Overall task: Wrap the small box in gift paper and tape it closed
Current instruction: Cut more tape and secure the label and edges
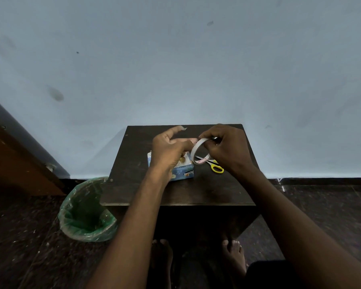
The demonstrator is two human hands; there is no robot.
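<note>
Two hands work above the bench (133, 190) — the right hand (227, 149) grips the tape roll (198, 152), the left hand (169, 151) pinches at its free end. The wrapped box (184, 174) sits just beneath the left hand. Peel steadily — best keep the strip taut and off itself.

One counter (133, 184), dark wood. One wrapped box (183, 174), blue patterned paper. One tape roll (197, 150). One pair of scissors (216, 166), yellow-handled. One strip of tape (182, 128) on a fingertip. Two hands: left hand (168, 152), right hand (227, 147). One green-lined waste bin (86, 209). Two bare feet (162, 255) on the floor.
</note>
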